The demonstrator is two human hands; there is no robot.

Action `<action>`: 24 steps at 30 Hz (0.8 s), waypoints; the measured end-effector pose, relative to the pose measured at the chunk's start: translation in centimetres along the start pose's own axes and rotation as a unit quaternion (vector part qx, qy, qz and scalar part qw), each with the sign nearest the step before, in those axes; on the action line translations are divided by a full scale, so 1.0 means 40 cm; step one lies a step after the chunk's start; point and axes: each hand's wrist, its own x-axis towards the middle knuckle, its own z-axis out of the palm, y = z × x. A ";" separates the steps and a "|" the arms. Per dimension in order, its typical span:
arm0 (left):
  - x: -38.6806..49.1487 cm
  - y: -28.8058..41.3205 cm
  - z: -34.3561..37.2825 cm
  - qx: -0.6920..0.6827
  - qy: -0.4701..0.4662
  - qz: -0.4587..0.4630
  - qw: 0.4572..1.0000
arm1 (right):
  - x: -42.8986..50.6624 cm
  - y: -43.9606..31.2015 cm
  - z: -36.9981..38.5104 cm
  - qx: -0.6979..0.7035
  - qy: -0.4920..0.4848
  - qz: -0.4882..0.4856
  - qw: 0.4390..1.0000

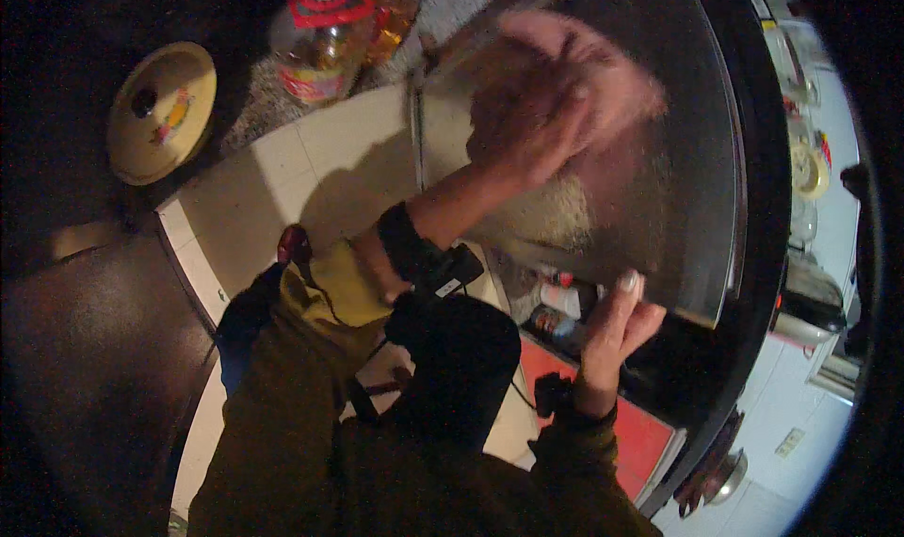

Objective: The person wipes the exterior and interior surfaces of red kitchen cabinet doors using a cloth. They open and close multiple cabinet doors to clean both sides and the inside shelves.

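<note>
My left hand (547, 142) reaches over a dark flat surface with a thin bright edge (696, 205). It is heavily blurred and overlaps a pinkish shape (614, 78); whether this is a held thing or blur cannot be told. A pale, rough patch (565, 212) shows on the surface below that hand. My right hand (621, 318) is at the surface's near edge, thumb and fingers loosely bent and slightly apart, with nothing visible in it. Dark bands with small devices are around both wrists.
A clear plastic bottle with a red cap (325, 50) and an amber bottle (397, 14) stand on a speckled stone counter (261, 106). A yellowish lid with a dark knob (162, 113) lies at left. Small packages (558, 307) lie near a red panel (635, 431). Kitchenware lines the right side.
</note>
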 end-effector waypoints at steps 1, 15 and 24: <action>-0.009 0.056 0.019 0.001 0.011 0.099 0.995 | 0.001 0.008 -0.009 0.035 -0.008 -0.004 0.999; -0.209 0.063 0.036 0.372 -0.256 -0.125 0.883 | 0.053 0.116 -0.100 0.255 -0.176 0.033 0.950; -0.369 0.001 -0.137 -0.074 -0.086 -0.145 0.983 | 0.020 0.006 -0.059 0.181 -0.230 0.017 0.956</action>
